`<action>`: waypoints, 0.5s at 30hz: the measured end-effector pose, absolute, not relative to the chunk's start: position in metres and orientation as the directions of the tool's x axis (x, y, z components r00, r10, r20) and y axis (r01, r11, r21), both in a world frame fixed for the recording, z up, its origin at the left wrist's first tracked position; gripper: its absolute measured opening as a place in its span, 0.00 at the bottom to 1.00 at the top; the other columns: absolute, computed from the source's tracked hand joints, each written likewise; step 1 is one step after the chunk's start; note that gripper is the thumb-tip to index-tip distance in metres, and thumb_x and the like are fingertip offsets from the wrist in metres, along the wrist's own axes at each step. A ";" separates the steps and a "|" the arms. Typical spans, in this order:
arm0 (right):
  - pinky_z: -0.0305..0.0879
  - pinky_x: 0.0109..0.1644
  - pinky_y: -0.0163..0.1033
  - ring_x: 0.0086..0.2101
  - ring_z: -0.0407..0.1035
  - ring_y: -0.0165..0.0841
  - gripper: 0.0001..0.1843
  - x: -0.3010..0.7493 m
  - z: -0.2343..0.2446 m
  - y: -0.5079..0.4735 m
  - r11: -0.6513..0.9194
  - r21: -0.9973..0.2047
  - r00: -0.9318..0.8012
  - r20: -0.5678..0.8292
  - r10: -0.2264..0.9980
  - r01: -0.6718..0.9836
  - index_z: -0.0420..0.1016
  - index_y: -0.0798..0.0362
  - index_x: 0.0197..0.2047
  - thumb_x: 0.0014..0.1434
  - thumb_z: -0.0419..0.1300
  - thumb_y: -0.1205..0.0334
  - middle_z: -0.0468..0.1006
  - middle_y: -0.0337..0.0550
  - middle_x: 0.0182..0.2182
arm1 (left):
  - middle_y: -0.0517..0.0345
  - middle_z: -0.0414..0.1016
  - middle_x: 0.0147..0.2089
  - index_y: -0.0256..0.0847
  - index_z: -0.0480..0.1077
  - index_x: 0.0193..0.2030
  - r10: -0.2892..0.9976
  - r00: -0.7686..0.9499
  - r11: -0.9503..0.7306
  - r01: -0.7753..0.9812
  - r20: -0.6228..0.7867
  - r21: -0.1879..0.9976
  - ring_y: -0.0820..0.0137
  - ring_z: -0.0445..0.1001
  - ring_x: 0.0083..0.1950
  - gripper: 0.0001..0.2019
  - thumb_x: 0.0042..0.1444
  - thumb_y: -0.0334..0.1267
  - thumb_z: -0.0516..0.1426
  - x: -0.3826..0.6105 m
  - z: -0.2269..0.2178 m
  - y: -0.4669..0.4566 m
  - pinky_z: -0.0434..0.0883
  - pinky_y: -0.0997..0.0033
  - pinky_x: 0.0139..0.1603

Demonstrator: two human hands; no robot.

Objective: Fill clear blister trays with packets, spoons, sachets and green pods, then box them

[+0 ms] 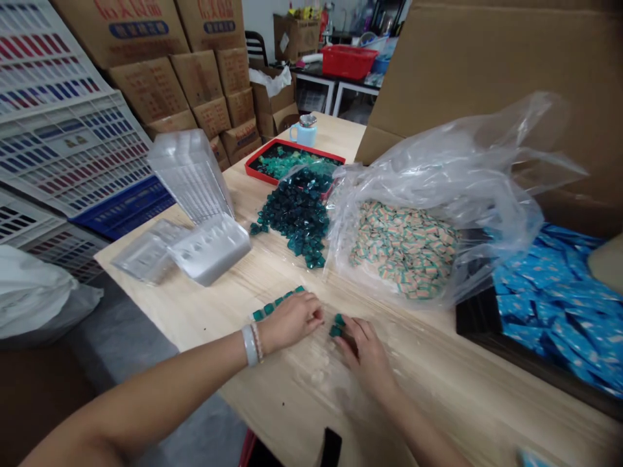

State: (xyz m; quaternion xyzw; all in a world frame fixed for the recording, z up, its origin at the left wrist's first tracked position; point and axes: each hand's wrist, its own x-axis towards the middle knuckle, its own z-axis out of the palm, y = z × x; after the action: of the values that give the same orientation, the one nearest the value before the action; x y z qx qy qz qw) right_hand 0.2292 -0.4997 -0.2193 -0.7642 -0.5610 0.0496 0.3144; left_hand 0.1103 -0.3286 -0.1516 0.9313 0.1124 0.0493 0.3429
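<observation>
My left hand (291,319) rests on the wooden table (292,389), fingers curled over a short row of small green wrapped candies (272,305). A white band and a bead bracelet sit on that wrist. My right hand (364,350) lies just to the right, its fingertips pinching one or two green candies (337,325). A loose pile of dark green candies (296,217) lies farther back on clear plastic.
A clear bag of orange-and-green candies (406,250) stands right of the pile. A black tray of blue packets (555,305) is at far right. Clear plastic trays (195,194), a red tray (292,159), a blue mug (305,131), stacked cartons and crates surround.
</observation>
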 end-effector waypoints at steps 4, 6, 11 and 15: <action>0.68 0.41 0.43 0.40 0.66 0.36 0.17 0.230 -0.207 -0.503 -0.211 -0.581 0.403 0.224 0.887 0.786 0.61 0.55 0.50 0.57 0.50 0.60 0.69 0.50 0.40 | 0.59 0.69 0.31 0.38 0.68 0.29 0.373 0.907 -0.692 0.130 0.197 0.710 0.73 0.67 0.34 0.04 0.52 0.34 0.54 0.139 -0.127 -0.290 0.63 0.76 0.36; 0.68 0.40 0.42 0.39 0.67 0.36 0.17 0.230 -0.199 -0.499 -0.210 -0.583 0.411 0.237 0.880 0.785 0.61 0.54 0.50 0.58 0.50 0.61 0.69 0.50 0.40 | 0.58 0.69 0.32 0.37 0.67 0.31 0.449 0.836 -0.708 0.116 0.317 0.697 0.74 0.67 0.34 0.04 0.53 0.33 0.52 0.162 -0.116 -0.269 0.62 0.76 0.36; 0.68 0.40 0.42 0.38 0.68 0.35 0.14 0.233 -0.182 -0.477 -0.121 -0.559 0.348 0.320 0.881 0.821 0.63 0.54 0.48 0.58 0.50 0.62 0.69 0.50 0.40 | 0.58 0.69 0.26 0.37 0.66 0.30 0.579 0.776 -0.719 0.339 0.252 0.606 0.72 0.68 0.31 0.10 0.55 0.40 0.50 0.219 -0.114 -0.225 0.62 0.75 0.32; 0.68 0.38 0.41 0.37 0.68 0.35 0.13 0.246 -0.178 -0.466 -0.099 -0.548 0.340 0.359 0.869 0.831 0.65 0.54 0.46 0.57 0.50 0.62 0.70 0.49 0.38 | 0.51 0.71 0.37 0.38 0.67 0.40 0.719 0.667 -0.671 0.594 0.195 0.444 0.65 0.68 0.40 0.10 0.52 0.38 0.54 0.218 -0.132 -0.192 0.63 0.69 0.38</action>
State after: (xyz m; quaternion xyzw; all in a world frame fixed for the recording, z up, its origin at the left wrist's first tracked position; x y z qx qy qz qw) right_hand 0.2459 -0.4661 -0.1782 -0.7407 -0.5736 0.0276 0.3486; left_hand 0.2178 -0.1923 -0.1315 0.8963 0.3661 0.1797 0.1742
